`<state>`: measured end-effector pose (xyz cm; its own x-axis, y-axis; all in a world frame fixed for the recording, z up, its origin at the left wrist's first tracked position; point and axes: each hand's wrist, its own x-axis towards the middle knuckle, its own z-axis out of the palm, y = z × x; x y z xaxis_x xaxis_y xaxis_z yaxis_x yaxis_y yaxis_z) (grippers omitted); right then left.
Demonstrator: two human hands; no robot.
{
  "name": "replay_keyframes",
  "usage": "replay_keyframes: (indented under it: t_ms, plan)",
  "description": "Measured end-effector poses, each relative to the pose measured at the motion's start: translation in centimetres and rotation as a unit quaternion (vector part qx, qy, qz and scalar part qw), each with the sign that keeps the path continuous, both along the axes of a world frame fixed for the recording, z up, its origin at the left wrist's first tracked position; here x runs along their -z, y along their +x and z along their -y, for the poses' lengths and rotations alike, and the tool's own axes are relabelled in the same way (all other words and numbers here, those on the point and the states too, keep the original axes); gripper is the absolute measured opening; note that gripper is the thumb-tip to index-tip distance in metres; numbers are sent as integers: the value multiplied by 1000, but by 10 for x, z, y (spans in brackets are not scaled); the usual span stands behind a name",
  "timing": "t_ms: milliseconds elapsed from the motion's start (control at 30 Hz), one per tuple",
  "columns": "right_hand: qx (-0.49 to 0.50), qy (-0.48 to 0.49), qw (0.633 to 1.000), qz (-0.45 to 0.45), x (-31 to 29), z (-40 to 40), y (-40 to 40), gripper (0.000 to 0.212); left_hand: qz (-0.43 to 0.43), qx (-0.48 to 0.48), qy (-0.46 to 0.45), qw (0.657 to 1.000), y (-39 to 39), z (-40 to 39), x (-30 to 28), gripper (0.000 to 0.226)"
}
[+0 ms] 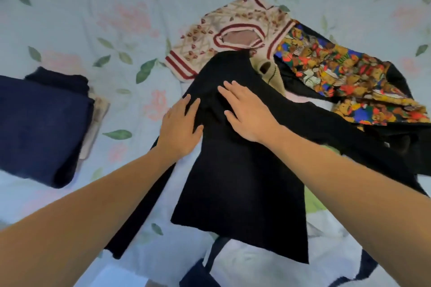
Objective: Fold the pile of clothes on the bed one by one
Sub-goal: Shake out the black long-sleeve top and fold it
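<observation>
A black garment (235,170) lies spread on the floral bedsheet (112,30) — left hand (179,126) and right hand (247,112) both pressing flat on it, fingers straight — with a cream-and-red sweater (233,21) beyond and folded navy clothes (39,128) at left.

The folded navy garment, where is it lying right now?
In the head view the folded navy garment lies at the left edge on the floral bedsheet, left of the left hand, atop a beige piece.

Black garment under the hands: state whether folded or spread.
Partly folded: the black garment lies doubled lengthwise, the left hand and right hand pressing it flat.
</observation>
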<state>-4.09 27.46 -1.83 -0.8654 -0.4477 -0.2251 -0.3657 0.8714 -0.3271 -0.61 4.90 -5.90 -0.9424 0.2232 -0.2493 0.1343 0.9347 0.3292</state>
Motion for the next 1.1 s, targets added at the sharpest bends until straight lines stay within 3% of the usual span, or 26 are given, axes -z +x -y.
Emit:
replay_keyframes:
  t_ms: [167, 300, 433, 500, 567, 667, 833, 900, 1000, 1100]
  plan:
    - [-86, 76, 993, 37, 19, 69, -46, 69, 80, -56, 57, 994, -6, 74, 13, 70]
    - [-165, 81, 980, 78, 30, 108, -63, 71, 249, -111, 182, 945, -7, 101, 8, 47]
    - [-227, 116, 962, 103, 30, 144, -73, 53, 334, -46, 195, 921, 11, 119, 13, 19]
    - [-247, 124, 950, 149, 29, 156, -79, 36, 366, -33, 207, 906, 22, 129, 18, 18]
    - [-228, 100, 952, 180, 26, 164, -85, 29, 356, -87, 289, 884, 28, 141, 18, 17]
    - [-151, 59, 973, 164, 18, 167, -102, 19, 238, -218, 359, 876, 32, 168, 13, 14]
    - [-119, 120, 970, 177, 15, 175, -117, 14, 272, -242, 293, 884, 64, 210, 18, 23]
    - [-114, 115, 973, 163, 20, 181, -113, 13, 203, -301, 252, 897, 81, 217, 21, 28]
    - [-114, 124, 979, 116, 29, 188, -108, 18, 99, -390, 220, 889, 106, 226, 21, 32]
    - [-106, 140, 983, 51, 39, 189, -100, 24, 91, -359, 186, 910, 126, 222, 22, 16]
